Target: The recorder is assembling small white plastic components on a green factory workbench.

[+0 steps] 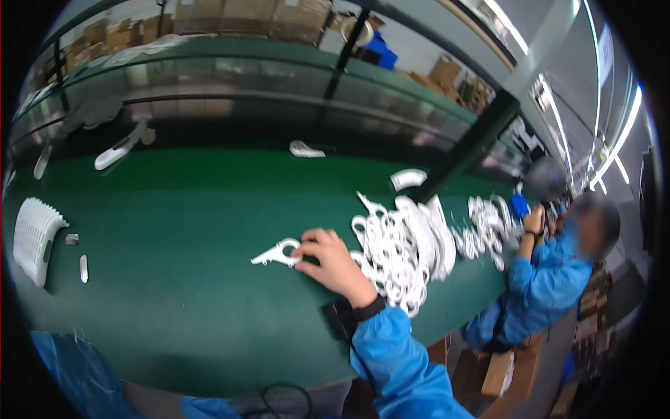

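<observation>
My right hand (333, 264) reaches in from the lower right over the green work table (188, 300). Its thumb and fingers pinch the ring end of a white plastic part (279, 253), whose pointed tail faces left. Just beyond the hand lies a big heap of similar white ring-shaped parts (394, 262), with larger curved white pieces (429, 234) along its right side. A black band (368, 309) circles my right wrist, above a blue sleeve. My left hand is not in view.
A stack of white curved pieces (33, 241) stands at the far left, beside a small white strip (84, 269). Other white pieces (306, 149) lie toward the back. A dark post (474, 143) rises behind the heap. A co-worker in blue (537, 286) works at the right.
</observation>
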`<action>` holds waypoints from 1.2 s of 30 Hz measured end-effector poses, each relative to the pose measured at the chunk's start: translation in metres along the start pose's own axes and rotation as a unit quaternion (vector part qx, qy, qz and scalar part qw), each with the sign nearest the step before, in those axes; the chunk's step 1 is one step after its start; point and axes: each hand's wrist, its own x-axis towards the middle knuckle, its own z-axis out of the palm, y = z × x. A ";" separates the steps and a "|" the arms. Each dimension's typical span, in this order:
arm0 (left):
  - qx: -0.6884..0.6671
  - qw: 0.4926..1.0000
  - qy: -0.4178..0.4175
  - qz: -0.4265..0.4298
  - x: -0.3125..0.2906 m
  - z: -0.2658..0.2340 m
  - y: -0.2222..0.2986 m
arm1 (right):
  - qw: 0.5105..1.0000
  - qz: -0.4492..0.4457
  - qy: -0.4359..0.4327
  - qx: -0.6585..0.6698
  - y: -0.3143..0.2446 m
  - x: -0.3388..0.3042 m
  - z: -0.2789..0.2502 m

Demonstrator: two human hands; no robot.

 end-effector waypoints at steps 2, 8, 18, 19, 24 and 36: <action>0.001 1.000 0.027 0.012 0.000 -0.010 0.011 | 1.000 0.015 0.010 0.011 0.001 -0.006 0.001; 0.053 0.997 0.052 -0.012 0.002 -0.063 0.061 | 0.996 0.032 0.061 0.060 -0.006 0.002 0.001; 0.352 0.928 -0.039 -0.119 -0.030 -0.087 -0.129 | 0.991 0.058 0.079 0.087 -0.016 0.007 0.003; 0.438 0.892 -0.049 -0.098 -0.033 -0.111 -0.148 | 0.991 0.064 0.072 0.091 -0.018 0.009 0.003; 0.538 0.841 -0.022 -0.047 -0.075 -0.144 -0.187 | 0.995 0.065 0.054 0.058 -0.018 0.010 0.003; 0.353 0.900 -0.091 -0.240 -0.097 -0.097 -0.161 | 0.994 0.072 0.059 0.052 -0.016 0.010 0.004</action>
